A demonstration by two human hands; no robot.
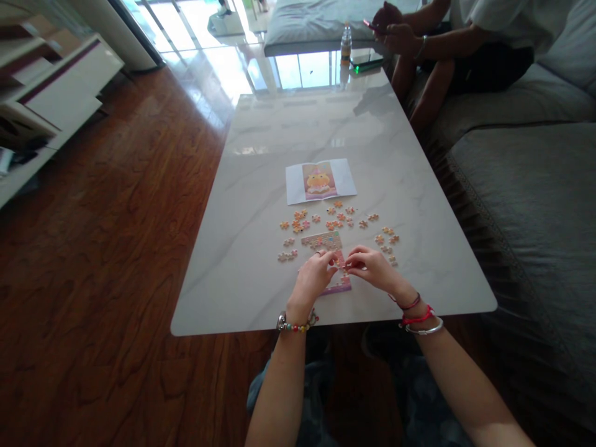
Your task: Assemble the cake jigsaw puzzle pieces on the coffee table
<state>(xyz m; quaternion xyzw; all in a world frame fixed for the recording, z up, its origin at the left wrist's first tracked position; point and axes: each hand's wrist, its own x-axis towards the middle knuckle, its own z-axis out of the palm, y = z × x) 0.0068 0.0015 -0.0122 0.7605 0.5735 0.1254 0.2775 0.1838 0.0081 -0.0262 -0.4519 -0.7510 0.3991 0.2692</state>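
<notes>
A partly joined jigsaw puzzle (321, 240) lies near the front edge of the table, with a brick-like pattern along its top and a purple strip at its bottom. My left hand (316, 274) is over its middle, fingers curled and thumb close to the fingertips; whatever they hold is hidden. At the puzzle's right side, my right hand (370, 267) pinches what looks like a small puzzle piece at its fingertips. Loose puzzle pieces (297, 223) lie in an arc beyond the puzzle, with more pieces (386, 239) to the right. Both hands cover part of the puzzle.
An unfolded picture sheet (295, 184) shows a yellow cartoon figure. At the far end of the white table (261, 217) stand a bottle (345, 45) and a dark device with a green light (367, 61). Another person (433, 43) sits on the sofa (526, 180), holding a phone.
</notes>
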